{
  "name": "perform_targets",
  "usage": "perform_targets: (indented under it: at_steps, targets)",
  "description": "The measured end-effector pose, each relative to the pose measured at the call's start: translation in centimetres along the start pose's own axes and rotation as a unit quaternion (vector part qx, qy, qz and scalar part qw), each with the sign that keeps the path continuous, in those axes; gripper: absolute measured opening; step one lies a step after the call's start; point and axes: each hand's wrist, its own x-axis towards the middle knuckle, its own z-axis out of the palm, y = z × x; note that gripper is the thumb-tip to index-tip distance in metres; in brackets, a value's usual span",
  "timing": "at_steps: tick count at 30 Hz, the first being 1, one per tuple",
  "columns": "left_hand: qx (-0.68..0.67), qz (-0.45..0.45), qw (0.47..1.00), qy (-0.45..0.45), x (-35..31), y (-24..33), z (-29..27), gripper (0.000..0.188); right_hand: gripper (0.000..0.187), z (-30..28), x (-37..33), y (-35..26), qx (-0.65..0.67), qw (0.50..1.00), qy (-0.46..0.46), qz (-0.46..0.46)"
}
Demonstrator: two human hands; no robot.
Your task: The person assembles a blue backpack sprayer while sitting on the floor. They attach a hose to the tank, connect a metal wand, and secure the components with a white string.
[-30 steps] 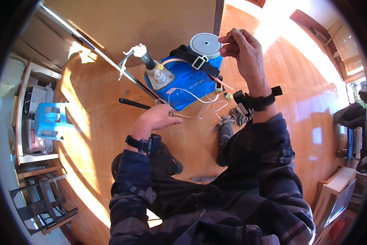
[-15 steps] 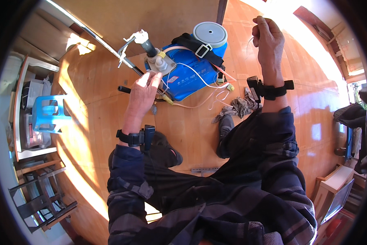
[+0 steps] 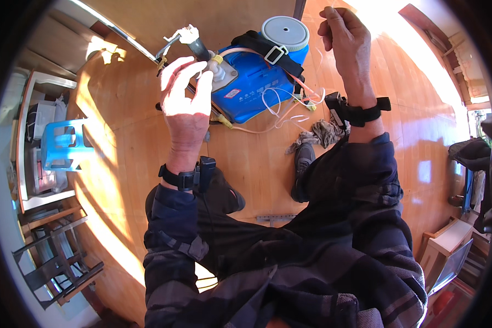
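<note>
A blue backpack sprayer tank [image 3: 257, 98] with a round grey lid [image 3: 285, 31] stands on the floor ahead of me. My left hand [image 3: 187, 90] is raised beside its white pump fitting [image 3: 218, 72], the fingers bent with a gap to the thumb, and I see nothing held. A dark tube [image 3: 198, 49] with a whitish wrapped end rises behind that hand. Higher up on the right, my right hand [image 3: 348, 41] has thumb and fingertips pinched on a thin white string [image 3: 319, 56]. Pale string loops [image 3: 273, 101] lie across the tank's front lower side.
A black strap [image 3: 265, 52] with a buckle crosses the tank. Crumpled rags [image 3: 325, 133] lie by my right shoe [image 3: 304, 157]. At left are a light blue plastic stool [image 3: 65, 143] and a dark rack [image 3: 57, 259]. A metal strip [image 3: 276, 218] lies between my feet.
Both hands have moved up, the left rising beside the pump fitting and the right slightly leftward. The white string has shifted from around the fitting into looser loops at the tank's right.
</note>
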Motion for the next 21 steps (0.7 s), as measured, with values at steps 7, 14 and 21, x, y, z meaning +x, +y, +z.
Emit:
perform_targets:
  at_steps: [7,14,21]
  targets:
    - [-0.017,-0.025,0.979,-0.199,-3.0,0.2,3.3,0.038,0.028,6.1,-3.7,-1.9,0.187,0.954,-0.226,0.067]
    - [0.008,-0.115,0.918,-0.379,-5.0,-0.9,3.4,0.033,0.028,5.6,-2.9,-3.7,0.242,0.95,-0.138,0.14]
    - [0.05,-0.068,0.925,-0.371,-4.7,-1.0,2.2,0.034,0.03,2.3,-1.0,-2.9,0.248,0.962,-0.081,0.083]
